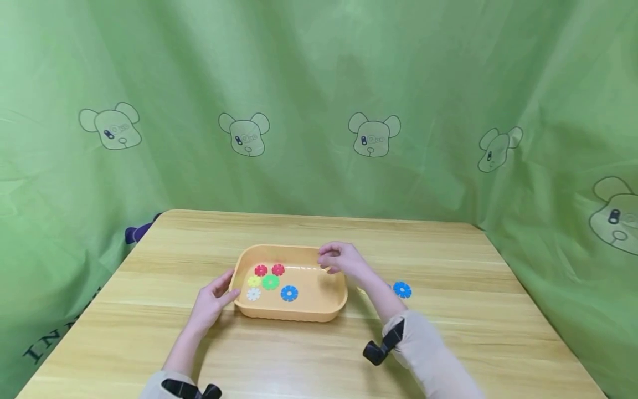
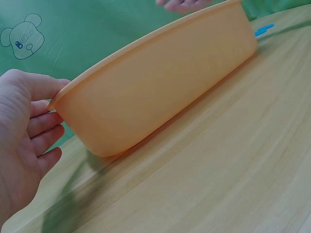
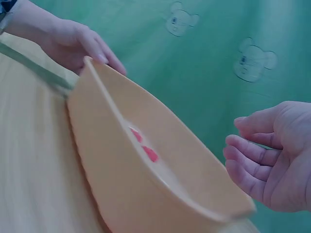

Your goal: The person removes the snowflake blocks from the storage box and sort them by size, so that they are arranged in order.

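Observation:
A shallow peach plastic basin (image 1: 309, 315) sits on the table. Inside, toward its left half, lie several flat notched plastic discs: two red, a yellow, a green (image 1: 271, 282), a white (image 1: 253, 293) and a blue one (image 1: 289, 293). My left hand (image 1: 209, 303) grips the basin's left end, thumb over the rim and the other fingers outside, as the left wrist view shows. Over the basin's right end hovers my right hand (image 1: 344, 259), fingers loosely bent. Seen in the right wrist view, the right hand (image 3: 272, 155) has nothing between thumb and fingers.
On the table (image 1: 473, 332) right of the basin lies another blue disc (image 1: 402, 289), with a bit of blue showing beside my right forearm. A green curtain (image 1: 309, 66) with printed bear heads hangs behind the table and along its sides.

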Available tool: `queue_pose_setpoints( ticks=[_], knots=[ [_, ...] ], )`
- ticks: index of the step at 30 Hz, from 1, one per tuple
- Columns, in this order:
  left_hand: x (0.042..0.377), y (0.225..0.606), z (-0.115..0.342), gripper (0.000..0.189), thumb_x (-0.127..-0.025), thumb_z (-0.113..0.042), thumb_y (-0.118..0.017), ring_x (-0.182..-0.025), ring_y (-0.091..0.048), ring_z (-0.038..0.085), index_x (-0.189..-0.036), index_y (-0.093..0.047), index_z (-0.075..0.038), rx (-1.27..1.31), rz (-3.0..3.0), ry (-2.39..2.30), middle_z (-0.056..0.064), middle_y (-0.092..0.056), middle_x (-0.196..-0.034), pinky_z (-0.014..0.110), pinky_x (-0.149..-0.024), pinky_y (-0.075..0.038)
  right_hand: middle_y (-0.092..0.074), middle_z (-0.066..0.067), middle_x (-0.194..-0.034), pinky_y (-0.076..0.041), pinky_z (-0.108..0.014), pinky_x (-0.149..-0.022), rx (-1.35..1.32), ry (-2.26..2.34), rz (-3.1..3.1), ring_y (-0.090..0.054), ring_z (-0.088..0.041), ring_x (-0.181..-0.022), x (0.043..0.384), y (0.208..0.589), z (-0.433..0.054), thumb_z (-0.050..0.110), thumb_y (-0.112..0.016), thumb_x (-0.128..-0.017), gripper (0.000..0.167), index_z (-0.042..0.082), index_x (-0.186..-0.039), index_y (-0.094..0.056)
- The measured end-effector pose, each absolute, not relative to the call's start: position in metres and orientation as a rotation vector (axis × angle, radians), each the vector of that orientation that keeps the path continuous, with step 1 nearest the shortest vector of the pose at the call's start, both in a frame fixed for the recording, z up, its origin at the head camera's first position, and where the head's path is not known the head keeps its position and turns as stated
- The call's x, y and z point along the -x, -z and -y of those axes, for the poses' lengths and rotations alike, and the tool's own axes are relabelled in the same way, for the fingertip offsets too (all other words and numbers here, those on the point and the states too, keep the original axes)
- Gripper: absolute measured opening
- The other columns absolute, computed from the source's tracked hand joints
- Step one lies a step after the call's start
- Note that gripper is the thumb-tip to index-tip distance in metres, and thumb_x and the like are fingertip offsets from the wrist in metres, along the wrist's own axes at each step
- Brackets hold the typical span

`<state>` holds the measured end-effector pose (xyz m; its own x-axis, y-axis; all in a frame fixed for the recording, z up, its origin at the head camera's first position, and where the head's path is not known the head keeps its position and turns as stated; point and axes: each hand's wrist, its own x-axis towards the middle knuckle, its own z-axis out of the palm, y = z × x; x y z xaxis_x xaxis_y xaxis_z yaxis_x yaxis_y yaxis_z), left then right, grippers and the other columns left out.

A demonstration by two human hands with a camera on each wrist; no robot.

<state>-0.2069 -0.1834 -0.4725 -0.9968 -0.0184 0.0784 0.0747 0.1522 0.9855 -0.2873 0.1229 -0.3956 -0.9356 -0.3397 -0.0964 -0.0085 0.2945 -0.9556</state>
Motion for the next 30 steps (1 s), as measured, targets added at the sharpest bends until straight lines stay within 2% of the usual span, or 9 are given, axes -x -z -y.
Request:
queue_pose_setpoints(
  ticks=[7, 19, 22, 25, 30],
  knots=[
    [0.206, 0.473, 0.183, 0.056, -0.085, -0.003, -0.063, -0.128, -0.037, 0.037, -0.136, -0.040, 0.006, 0.058, 2.332, 2.000, 0.023, -0.037, -0.141, 0.040, -0.103, -0.033, -0.066, -0.013, -0.093, -0.055, -0.039, -0.076, 0.334, 1.680, -2.233, -0.064, -0.021, -0.081, 0.291, 0.408, -0.079, 0.001, -0.064, -0.084, 0.034, -0.011, -0.114, -0.055],
    [0.207, 0.471, 0.184, 0.055, -0.087, -0.003, -0.062, -0.128, -0.038, 0.035, -0.136, -0.040, 0.005, 0.063, 2.333, 2.011, 0.023, -0.038, -0.140, 0.040, -0.103, -0.034, -0.064, -0.014, -0.091, -0.055, -0.037, -0.074, 0.340, 1.590, -2.249, -0.063, -0.034, -0.089, 0.295, 0.424, -0.023, 0.001, -0.067, -0.082, 0.037, -0.011, -0.115, -0.056],
    [0.208, 0.472, 0.183, 0.055, -0.087, -0.003, -0.062, -0.127, -0.039, 0.035, -0.136, -0.040, 0.005, 0.073, 2.326, 2.009, 0.023, -0.038, -0.140, 0.040, -0.103, -0.034, -0.062, -0.010, -0.088, -0.056, -0.032, -0.067, 0.332, 1.560, -2.298, -0.062, -0.031, -0.083, 0.298, 0.436, -0.015, 0.002, -0.069, -0.079, 0.038, -0.008, -0.115, -0.058],
    [0.207, 0.473, 0.183, 0.055, -0.087, -0.004, -0.062, -0.127, -0.039, 0.035, -0.136, -0.040, 0.005, 0.071, 2.327, 2.010, 0.023, -0.039, -0.140, 0.040, -0.103, -0.034, -0.062, -0.007, -0.085, -0.054, -0.028, -0.062, 0.329, 1.512, -2.363, -0.060, -0.023, -0.075, 0.297, 0.444, -0.011, 0.002, -0.070, -0.078, 0.039, -0.007, -0.114, -0.059],
    [0.207, 0.473, 0.184, 0.054, -0.086, -0.003, -0.062, -0.127, -0.039, 0.036, -0.136, -0.040, 0.006, 0.052, 2.317, 2.017, 0.023, -0.039, -0.139, 0.040, -0.103, -0.034, -0.062, -0.010, -0.088, -0.051, -0.024, -0.068, 0.386, 1.434, -2.460, -0.057, -0.017, -0.077, 0.297, 0.453, -0.007, 0.001, -0.072, -0.076, 0.037, -0.007, -0.110, -0.060]
  ],
)
